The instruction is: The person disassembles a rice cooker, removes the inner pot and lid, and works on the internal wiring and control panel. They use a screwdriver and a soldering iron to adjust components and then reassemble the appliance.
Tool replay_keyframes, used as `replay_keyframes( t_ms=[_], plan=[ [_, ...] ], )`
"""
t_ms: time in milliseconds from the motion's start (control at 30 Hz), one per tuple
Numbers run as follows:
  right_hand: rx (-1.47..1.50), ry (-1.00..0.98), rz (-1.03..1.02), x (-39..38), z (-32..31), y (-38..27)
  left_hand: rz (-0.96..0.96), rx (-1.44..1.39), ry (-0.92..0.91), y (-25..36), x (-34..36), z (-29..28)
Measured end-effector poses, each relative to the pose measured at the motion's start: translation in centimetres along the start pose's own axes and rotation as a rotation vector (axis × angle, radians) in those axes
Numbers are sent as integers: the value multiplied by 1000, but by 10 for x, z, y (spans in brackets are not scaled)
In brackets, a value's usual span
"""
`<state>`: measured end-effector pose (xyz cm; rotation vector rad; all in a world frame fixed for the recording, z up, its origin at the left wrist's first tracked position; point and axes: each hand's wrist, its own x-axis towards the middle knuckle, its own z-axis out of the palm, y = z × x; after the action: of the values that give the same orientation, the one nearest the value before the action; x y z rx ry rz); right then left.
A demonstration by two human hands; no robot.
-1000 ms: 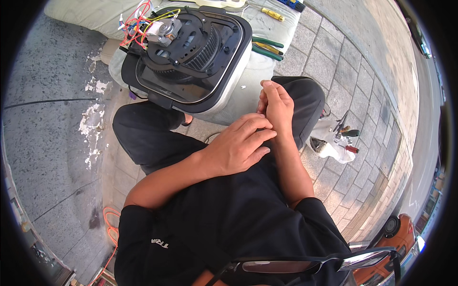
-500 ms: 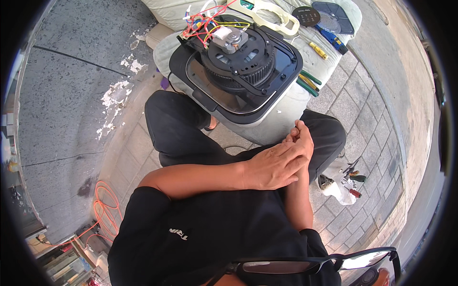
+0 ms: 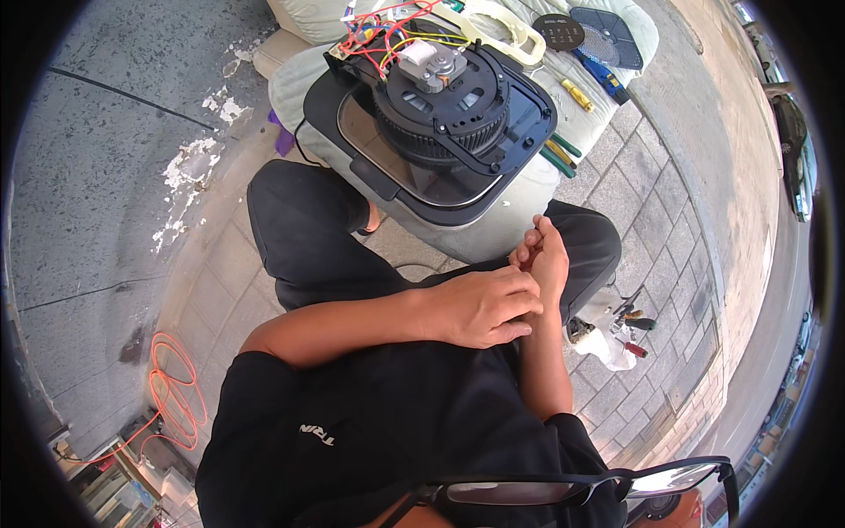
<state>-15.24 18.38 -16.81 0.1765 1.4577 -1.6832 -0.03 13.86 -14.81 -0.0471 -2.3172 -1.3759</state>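
My left hand (image 3: 493,308) lies across my right wrist, its bent fingertips on the skin there. My right hand (image 3: 547,264) is beyond it by my right knee, fingers curled inward; whatever may be inside is hidden. In front of both sits an upturned black appliance part (image 3: 370,180) on a pale padded surface (image 3: 471,246), bearing a round ribbed fan housing, a grey motor (image 3: 431,70) and red, yellow and white wires (image 3: 387,35).
Green-and-yellow-handled tools (image 3: 559,158), a yellow screwdriver (image 3: 578,95), a blue tool (image 3: 600,72), a cream plastic frame (image 3: 530,40) and dark panels (image 3: 616,35) surround the appliance. A white bag with tools (image 3: 607,348) lies right; an orange hose (image 3: 172,387) lies left.
The view has shifted, so the appliance and hands sit further right or lower than a second ago. My left hand's fingers have bent more over my right wrist since half a second ago.
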Motion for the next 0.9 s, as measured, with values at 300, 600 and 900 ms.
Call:
replay_keyframes(
  t_ms=[300, 600, 900],
  plan=[
    [99, -22, 35, 5, -9, 14, 30, 29, -82, 6, -4, -13],
    [-82, -283, -277, 12, 12, -17, 151, 241, 345, 41, 12, -119],
    [-363, -572, -283, 12, 62, -73, 49, 398, 486, 32, -16, -139]
  ],
)
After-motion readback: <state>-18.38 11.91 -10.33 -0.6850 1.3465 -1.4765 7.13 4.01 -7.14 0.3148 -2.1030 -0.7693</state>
